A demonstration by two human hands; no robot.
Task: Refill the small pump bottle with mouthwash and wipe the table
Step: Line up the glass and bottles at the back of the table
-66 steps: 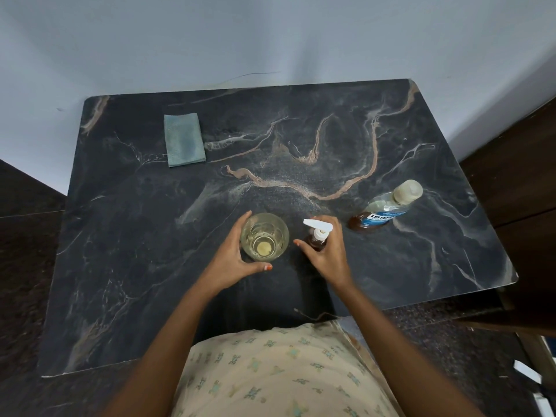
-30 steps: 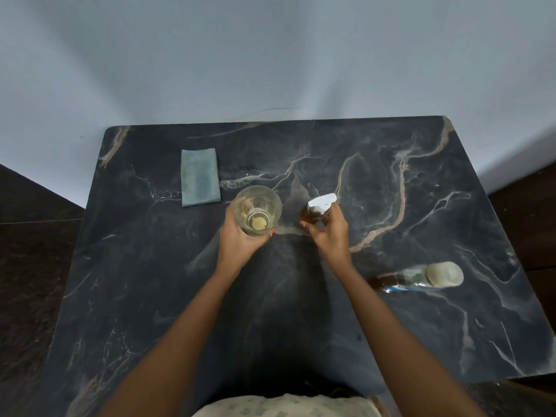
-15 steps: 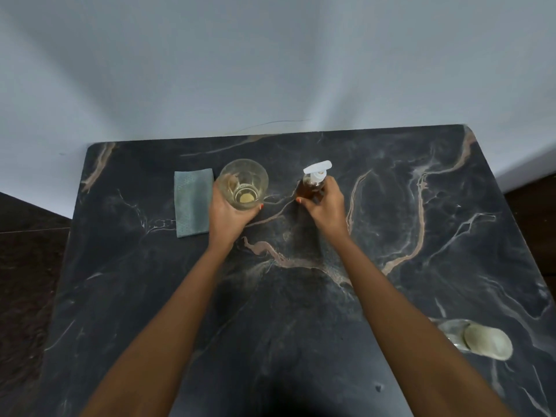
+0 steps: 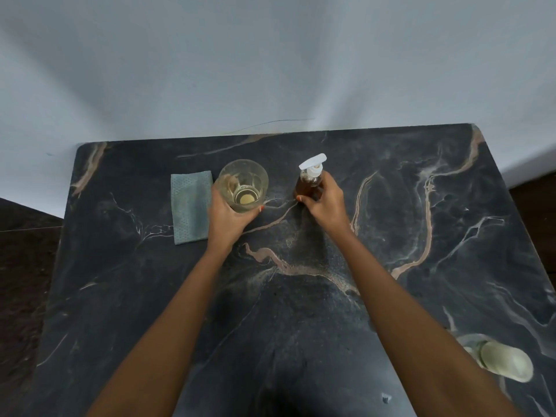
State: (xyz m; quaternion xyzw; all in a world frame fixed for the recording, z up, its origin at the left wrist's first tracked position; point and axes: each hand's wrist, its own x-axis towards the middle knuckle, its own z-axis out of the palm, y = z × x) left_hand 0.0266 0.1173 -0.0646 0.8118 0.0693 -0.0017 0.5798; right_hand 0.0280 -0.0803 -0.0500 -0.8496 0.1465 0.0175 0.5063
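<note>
Amber-filled small pump bottle [image 4: 310,184] gripped by curled right fingers [image 4: 330,185] near the table's [image 4: 391,164] far edge; left fingers [image 4: 217,196] wrapped round glass [image 4: 243,183] beside cloth [image 4: 189,206]. Probably clearing before wiping: next, release both, take cloth.

Dark veined stone-look table [image 4: 421,236] with a dull sheen, clear glass tumbler [image 4: 243,185], textured green cloth [image 4: 190,206], transparent plastic bottle [image 4: 308,186] with glossy white pump.

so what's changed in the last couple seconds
The left hand moved the clear drinking glass, and the right hand the small amber pump bottle, away from the person toward the far edge of the dark marble table; the glass now stands beside the folded blue-green cloth. Both grips unchanged. Cloth and large white-capped mouthwash bottle stayed put.
</note>
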